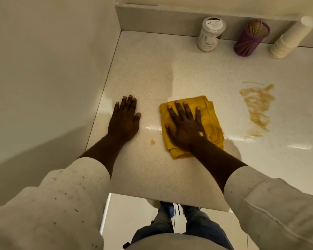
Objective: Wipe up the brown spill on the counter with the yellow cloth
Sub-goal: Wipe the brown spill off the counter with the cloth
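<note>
A folded yellow cloth lies flat on the pale speckled counter. My right hand presses down on the cloth, palm flat and fingers spread. My left hand rests flat on the bare counter to the left of the cloth, holding nothing. A smeared brown spill streaks the counter to the right of the cloth, apart from it. A small brown drop sits between my two hands, just left of the cloth's near corner.
A white-labelled jar, a purple holder of toothpicks and a tilted stack of paper cups stand along the back ledge. A wall bounds the counter on the left. The counter's front edge is near my body.
</note>
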Available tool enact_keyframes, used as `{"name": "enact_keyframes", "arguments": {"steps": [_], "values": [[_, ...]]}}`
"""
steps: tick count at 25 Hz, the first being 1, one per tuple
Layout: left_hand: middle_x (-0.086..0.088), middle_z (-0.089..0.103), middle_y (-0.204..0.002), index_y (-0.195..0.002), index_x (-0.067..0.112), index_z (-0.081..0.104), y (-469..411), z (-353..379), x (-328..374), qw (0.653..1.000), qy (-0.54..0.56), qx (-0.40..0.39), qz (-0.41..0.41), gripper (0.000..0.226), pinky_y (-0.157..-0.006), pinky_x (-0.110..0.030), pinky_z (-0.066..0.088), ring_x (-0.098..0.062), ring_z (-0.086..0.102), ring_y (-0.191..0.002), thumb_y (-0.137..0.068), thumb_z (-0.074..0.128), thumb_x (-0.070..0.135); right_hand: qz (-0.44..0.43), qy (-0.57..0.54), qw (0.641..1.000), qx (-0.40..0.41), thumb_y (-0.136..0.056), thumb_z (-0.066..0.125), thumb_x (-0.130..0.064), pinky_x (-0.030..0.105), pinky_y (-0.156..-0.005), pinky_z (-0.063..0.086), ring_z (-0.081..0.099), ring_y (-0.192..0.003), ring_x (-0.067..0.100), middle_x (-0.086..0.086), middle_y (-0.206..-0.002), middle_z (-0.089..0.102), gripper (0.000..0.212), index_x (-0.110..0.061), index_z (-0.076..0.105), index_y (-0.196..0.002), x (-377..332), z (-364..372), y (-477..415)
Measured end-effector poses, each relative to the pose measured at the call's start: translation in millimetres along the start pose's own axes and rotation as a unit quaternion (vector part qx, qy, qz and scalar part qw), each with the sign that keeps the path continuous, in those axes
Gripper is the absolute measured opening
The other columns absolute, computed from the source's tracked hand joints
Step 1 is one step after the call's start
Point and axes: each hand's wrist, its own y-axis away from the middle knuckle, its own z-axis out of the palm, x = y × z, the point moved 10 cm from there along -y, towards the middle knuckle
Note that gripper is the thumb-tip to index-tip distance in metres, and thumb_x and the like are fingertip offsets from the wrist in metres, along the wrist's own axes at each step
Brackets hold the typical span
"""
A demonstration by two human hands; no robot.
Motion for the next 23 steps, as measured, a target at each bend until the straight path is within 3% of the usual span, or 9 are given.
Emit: {"name": "enact_keyframes", "arguments": {"steps": [3,7,11,15,19,23], "values": [[-0.008,0.007,-0.170,-0.161,0.012,0.010,2,-1,-3,1.000,0.022,0.001,-0.012,0.061,-0.128,-0.044,0.002,-0.023,-0.001,-0.157,-0.107,0.025,0.039,0.009,-0.002,1.000,-0.010,-0.101,0.023,-0.065,0.065,-0.122,-0.005,-0.002,-0.158,0.030,0.004,-0.172,0.003,0.073,-0.031,0.004,-0.163,-24,5,-11],[-0.007,0.012,-0.169,-0.160,0.012,0.015,6,-6,-2,0.998,0.065,0.022,-0.014,0.063,-0.128,-0.042,0.003,-0.022,0.002,-0.157,-0.105,0.018,0.042,-0.058,-0.018,0.998,0.003,-0.101,0.026,-0.062,0.062,-0.122,-0.008,-0.004,-0.157,0.031,0.007,-0.172,0.001,0.074,-0.028,0.006,-0.163,-75,15,12],[-0.008,0.010,-0.170,-0.160,0.012,0.013,5,-5,-3,0.999,0.041,0.014,-0.025,0.061,-0.128,-0.043,0.003,-0.023,0.001,-0.157,-0.107,0.020,0.041,-0.100,-0.025,0.995,-0.015,-0.100,0.028,-0.064,0.062,-0.122,-0.008,-0.004,-0.158,0.029,0.005,-0.172,0.003,0.075,-0.030,0.006,-0.163,-80,21,40],[-0.008,0.007,-0.170,-0.160,0.011,0.011,-2,-4,14,0.999,0.029,0.004,-0.017,0.060,-0.128,-0.041,0.001,-0.022,-0.001,-0.157,-0.108,0.024,0.039,-0.078,-0.010,0.997,-0.009,-0.100,0.026,-0.066,0.059,-0.123,-0.009,-0.002,-0.158,0.027,0.001,-0.172,0.003,0.074,-0.033,0.005,-0.163,-41,14,52],[-0.007,0.005,-0.170,-0.161,0.012,0.010,-14,-6,33,1.000,0.030,0.011,-0.003,0.061,-0.128,-0.040,0.000,-0.021,-0.003,-0.157,-0.108,0.023,0.040,0.014,0.003,1.000,0.022,-0.100,0.021,-0.067,0.063,-0.124,0.001,0.005,-0.158,0.028,0.002,-0.172,0.010,0.073,-0.034,0.008,-0.163,39,-3,53],[-0.007,0.006,-0.170,-0.161,0.014,0.010,-31,-5,57,0.999,0.036,0.017,0.023,0.064,-0.128,-0.039,-0.001,-0.021,-0.002,-0.157,-0.106,0.017,0.045,0.063,0.015,0.998,0.016,-0.099,0.018,-0.069,0.064,-0.122,-0.002,0.005,-0.158,0.028,0.002,-0.172,0.010,0.074,-0.033,0.008,-0.163,71,-8,33]]}}
